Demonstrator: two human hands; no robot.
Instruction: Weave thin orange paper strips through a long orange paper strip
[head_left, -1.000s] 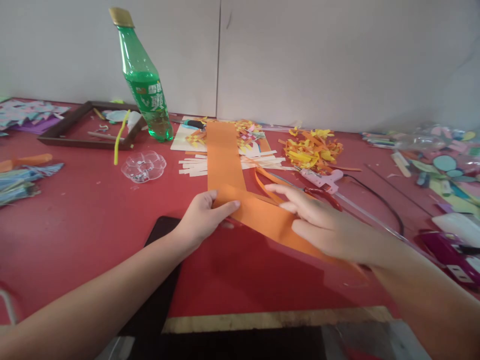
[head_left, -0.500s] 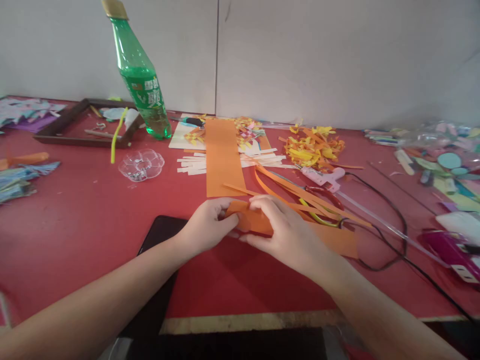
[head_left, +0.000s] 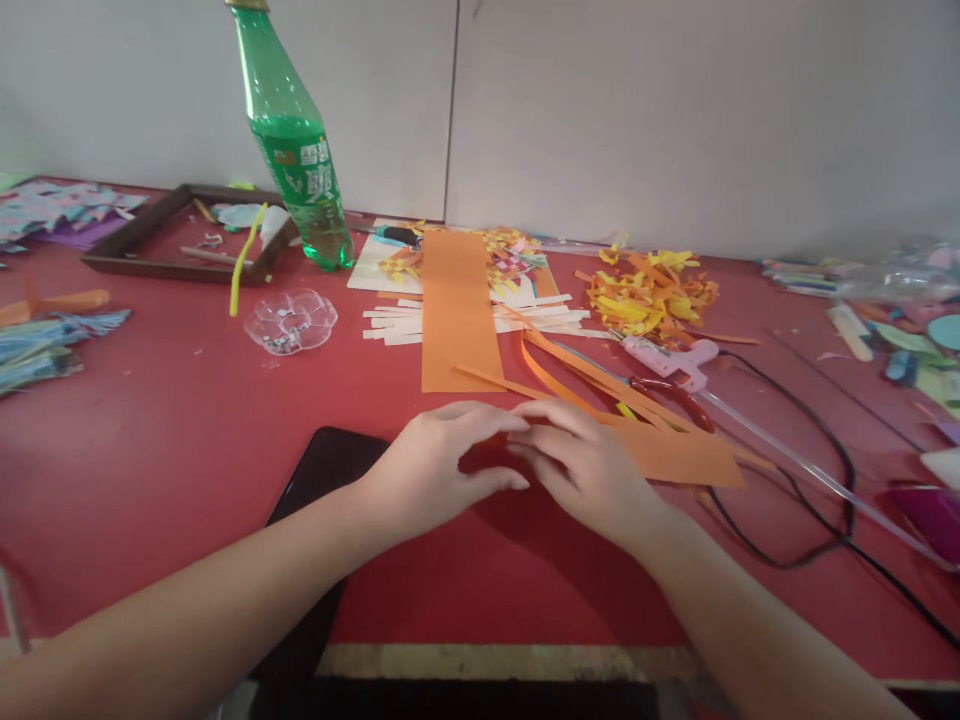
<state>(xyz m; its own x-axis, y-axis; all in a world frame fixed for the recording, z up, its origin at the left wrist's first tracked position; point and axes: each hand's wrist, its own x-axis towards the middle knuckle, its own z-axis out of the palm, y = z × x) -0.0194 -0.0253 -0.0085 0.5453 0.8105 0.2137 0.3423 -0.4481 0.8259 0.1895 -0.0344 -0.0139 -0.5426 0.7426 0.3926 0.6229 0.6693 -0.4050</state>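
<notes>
The left hand (head_left: 431, 460) curves loosely, thumb apart from fingers whose tips appear to meet those of the right hand (head_left: 592, 470) above the red table (head_left: 210, 430). The right fingers bend; I cannot tell whether they hold anything. An orange strip (head_left: 682, 455) lies just right, an orange sheet (head_left: 459, 310) farther off over pale strips (head_left: 394, 325).

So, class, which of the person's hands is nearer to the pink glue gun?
The right hand: it is on the near side and left of the pink glue gun; the left hand is farther left.
</notes>
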